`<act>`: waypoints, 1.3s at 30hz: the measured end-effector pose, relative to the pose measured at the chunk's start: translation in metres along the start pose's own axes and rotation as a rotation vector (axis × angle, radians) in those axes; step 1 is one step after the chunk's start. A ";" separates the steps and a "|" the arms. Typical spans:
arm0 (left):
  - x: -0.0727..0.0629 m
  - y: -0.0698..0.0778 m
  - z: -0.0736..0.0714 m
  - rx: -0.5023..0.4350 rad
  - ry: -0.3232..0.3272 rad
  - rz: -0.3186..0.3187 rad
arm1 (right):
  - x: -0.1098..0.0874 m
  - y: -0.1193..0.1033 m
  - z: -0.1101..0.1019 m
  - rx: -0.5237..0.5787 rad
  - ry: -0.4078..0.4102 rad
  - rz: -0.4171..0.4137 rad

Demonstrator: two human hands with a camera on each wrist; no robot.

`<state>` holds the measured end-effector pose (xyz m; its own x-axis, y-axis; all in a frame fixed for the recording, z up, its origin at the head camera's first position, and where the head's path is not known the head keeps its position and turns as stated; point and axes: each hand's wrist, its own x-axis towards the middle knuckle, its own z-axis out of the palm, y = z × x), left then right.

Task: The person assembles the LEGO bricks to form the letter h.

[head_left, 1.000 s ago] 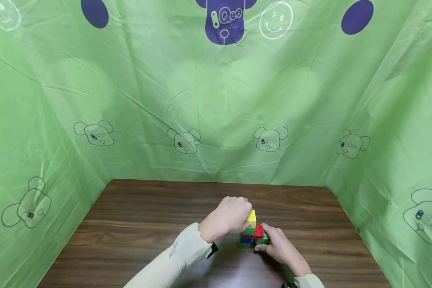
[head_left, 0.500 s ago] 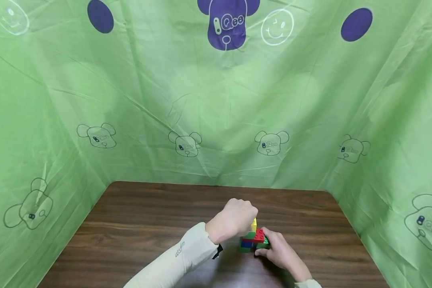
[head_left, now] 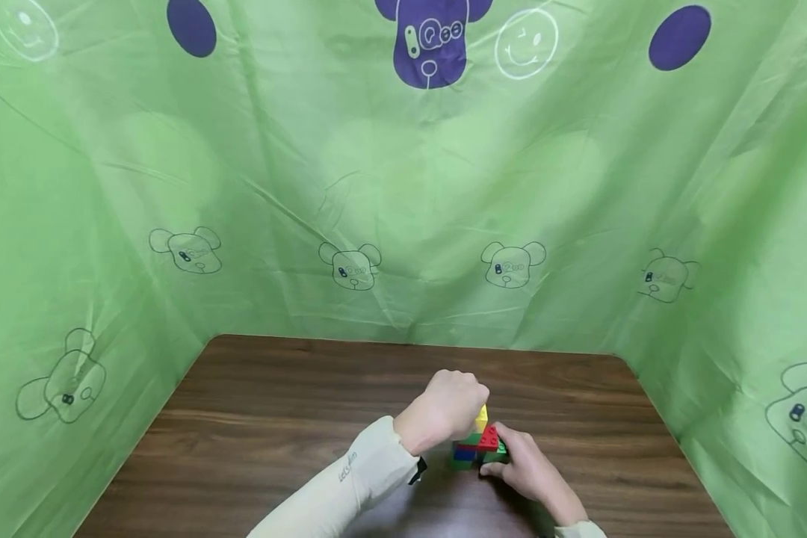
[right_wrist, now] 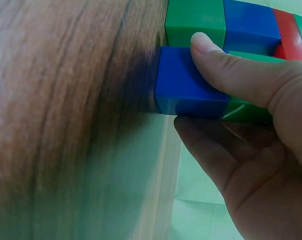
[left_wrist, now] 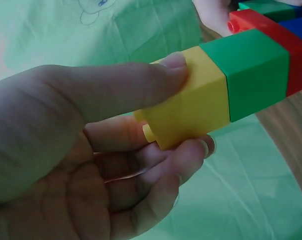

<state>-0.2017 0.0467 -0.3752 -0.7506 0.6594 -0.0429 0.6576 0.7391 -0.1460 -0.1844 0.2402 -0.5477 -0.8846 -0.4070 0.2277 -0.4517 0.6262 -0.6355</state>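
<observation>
A tower of toy building bricks stands on the table, topped by a yellow brick (left_wrist: pixel 203 100). My left hand (head_left: pixel 447 405) pinches that yellow brick between thumb and fingers. Beneath it come a green brick (left_wrist: pixel 258 75), a red brick (head_left: pixel 489 438), a blue brick (right_wrist: pixel 250 27) and a green base brick (right_wrist: pixel 195 22). The red one juts out to the right. Beside the tower, my right hand (head_left: pixel 527 469) grips a short stack, a lower blue brick (right_wrist: pixel 185 82) with a green brick (right_wrist: pixel 245 111) above it. The right thumb partly covers this stack.
The dark wood-grain table (head_left: pixel 282 396) reaches back to a green cloth backdrop (head_left: pixel 417 202) printed with bear faces. The cloth also closes in the left and right sides. Both forearms come in from the front edge, in light sleeves (head_left: pixel 336 478).
My left hand has shifted slightly right and now covers more of the yellow brick from the head view. The right hand keeps its grip on the short stack. The head view has shifted a little.
</observation>
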 end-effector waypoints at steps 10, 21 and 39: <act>0.004 -0.004 0.005 -0.044 0.010 -0.016 | 0.001 -0.001 -0.003 0.003 -0.015 0.016; 0.000 -0.022 0.026 -0.295 -0.050 -0.042 | 0.001 -0.001 -0.006 -0.020 -0.067 0.063; -0.020 -0.014 0.127 -1.050 0.156 -0.108 | -0.020 -0.002 -0.002 -0.081 0.255 -0.046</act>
<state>-0.2038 0.0059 -0.4979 -0.8407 0.5385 0.0571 0.3701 0.4943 0.7866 -0.1660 0.2483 -0.5496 -0.8589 -0.2620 0.4401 -0.4909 0.6662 -0.5614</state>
